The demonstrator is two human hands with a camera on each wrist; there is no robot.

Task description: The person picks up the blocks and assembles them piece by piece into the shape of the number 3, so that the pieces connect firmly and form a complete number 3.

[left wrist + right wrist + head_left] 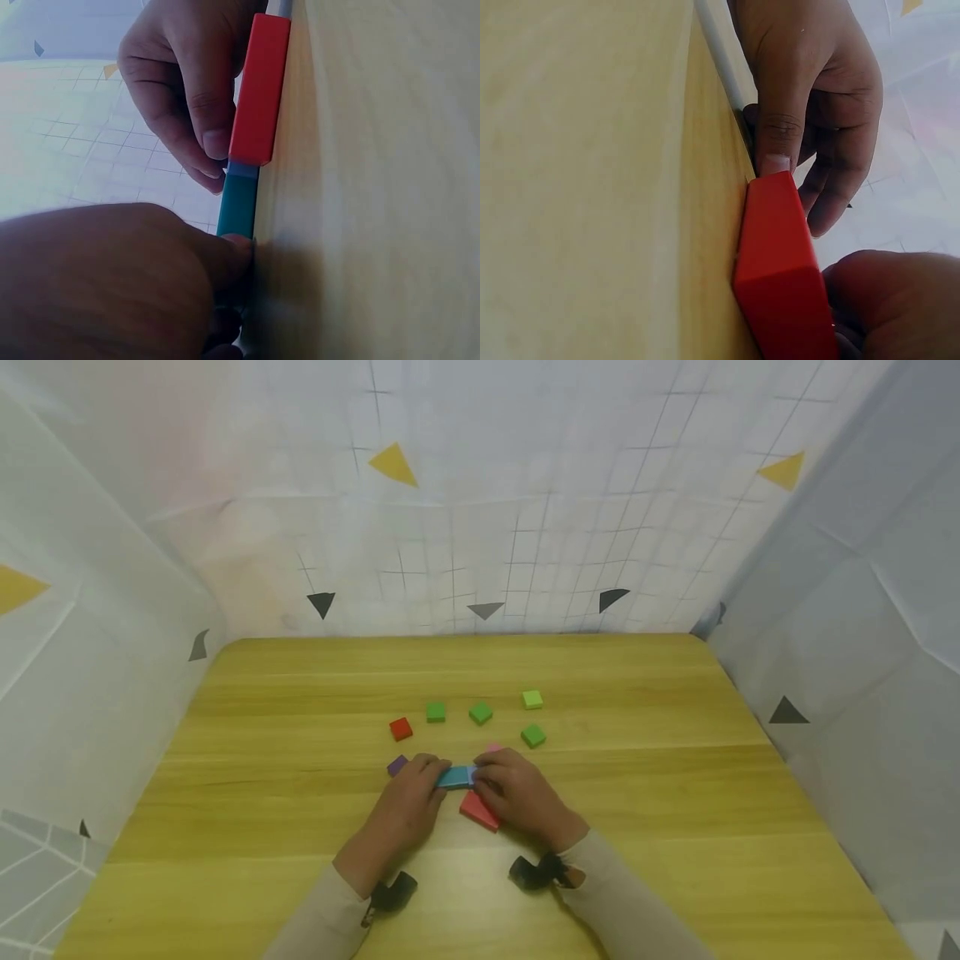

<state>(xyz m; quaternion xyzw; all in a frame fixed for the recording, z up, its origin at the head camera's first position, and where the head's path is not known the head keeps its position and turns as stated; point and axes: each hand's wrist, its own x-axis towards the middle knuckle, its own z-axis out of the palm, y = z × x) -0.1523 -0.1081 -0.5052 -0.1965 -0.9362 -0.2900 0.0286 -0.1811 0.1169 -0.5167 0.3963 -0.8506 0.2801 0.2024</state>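
My left hand (405, 802) pinches the left end of a flat teal block (453, 778) between thumb and fingers. Against the teal block's right end sits a light blue block (472, 775), mostly covered by my right hand (522, 792), whose thumb and fingers grip it. A larger red block (477, 812) lies just in front of the pair, partly under the right hand. In the left wrist view the teal block (238, 204) and the red block (260, 90) appear edge-on. The red block (780, 232) hides the joined blocks in the right wrist view.
Behind the hands lie several green blocks (481, 713) and a small red block (401, 728). A purple block (397, 766) is beside the left fingers, and a pink block (494, 747) peeks out behind the right hand. Patterned sheets (480, 527) surround the wooden table (637, 827).
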